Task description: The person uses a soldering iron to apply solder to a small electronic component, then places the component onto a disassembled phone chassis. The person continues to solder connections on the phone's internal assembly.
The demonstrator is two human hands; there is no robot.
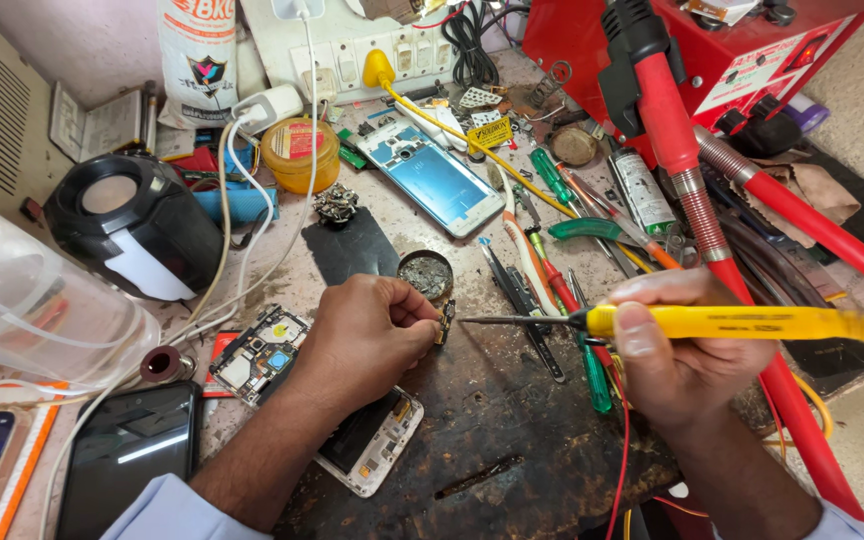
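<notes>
Soldering iron [712, 322], yellow-handled, is being held in the right hand [677, 355], grip closed around it, its tip nearly touching a small circuit part [444, 322] that the left hand [367, 335] is pinching above the cluttered desk [492, 410], near a flux tin [425, 273].

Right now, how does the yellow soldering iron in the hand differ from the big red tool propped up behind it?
The yellow soldering iron is slim and lies about level, held in the right hand; the red tool is thicker, stands slanted, and no hand holds it. The yellow iron's thin tip points at the small part pinched by the left hand; the red tool has a black head and a ribbed metal section. Both have long handles.
</notes>
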